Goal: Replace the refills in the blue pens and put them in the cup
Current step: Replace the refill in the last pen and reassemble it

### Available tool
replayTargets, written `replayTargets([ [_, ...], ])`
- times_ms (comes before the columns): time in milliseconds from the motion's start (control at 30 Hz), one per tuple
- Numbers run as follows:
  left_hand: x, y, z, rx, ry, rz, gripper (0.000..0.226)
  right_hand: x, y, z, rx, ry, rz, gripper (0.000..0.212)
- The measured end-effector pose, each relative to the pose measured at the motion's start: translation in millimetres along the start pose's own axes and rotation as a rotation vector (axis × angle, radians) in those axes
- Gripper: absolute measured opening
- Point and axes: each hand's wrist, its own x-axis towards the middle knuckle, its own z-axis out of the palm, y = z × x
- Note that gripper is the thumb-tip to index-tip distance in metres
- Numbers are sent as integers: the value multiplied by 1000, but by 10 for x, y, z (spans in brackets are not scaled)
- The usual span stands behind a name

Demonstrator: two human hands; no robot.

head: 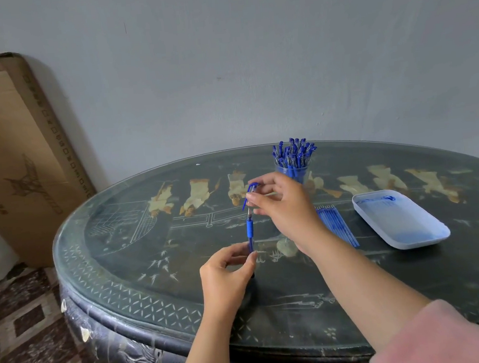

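Observation:
My left hand (228, 272) pinches the lower barrel of a blue pen (249, 229) and holds it upright over the table. My right hand (285, 206) pinches the pen's blue cap (251, 192) at the pen's tip end. A clear cup (295, 173) packed with several blue capped pens stands at the back of the table. A row of blue refills (339, 223) lies on the table to the right of my right wrist.
A white tray (401, 219) holding some blue pieces lies on the right of the dark round glass-topped table (151, 247). A large cardboard box (19, 160) leans against the wall at the left. Patterned floor shows at the lower left.

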Motion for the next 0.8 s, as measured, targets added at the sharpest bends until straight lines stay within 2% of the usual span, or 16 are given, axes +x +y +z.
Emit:
replayTargets([
  [267,1,17,-5,0,-4,9,16,-82,75,39,-171,-84,36,17],
  [633,0,-18,-17,46,5,84,18,-133,132,143,-381,-33,-124,19],
  [800,-10,-11,-23,64,-5,93,19,-169,149,163,-397,-7,-163,39],
])
